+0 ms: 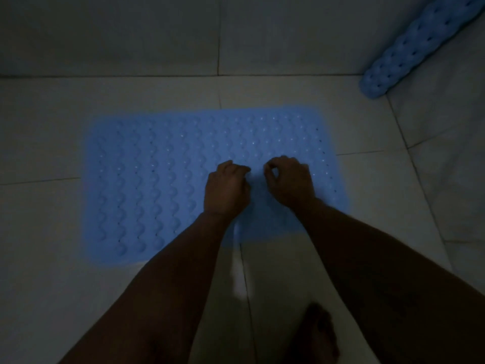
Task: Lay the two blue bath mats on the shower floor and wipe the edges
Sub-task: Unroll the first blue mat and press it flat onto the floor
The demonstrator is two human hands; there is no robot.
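Observation:
One blue bath mat [157,179] lies flat on the pale tiled shower floor [44,258], with rows of wavy ridges and small holes. The second blue bath mat [409,48] is rolled up and leans in the far right corner. My left hand [227,190] and my right hand [290,179] rest on the right half of the flat mat, close together, fingers curled. The light is dim, and I cannot tell whether the fingers pinch the mat or only press on it.
A tiled wall [131,35] rises behind the mat, and another wall stands at the right. My bare foot [317,334] is on the floor near the bottom edge, below my right forearm.

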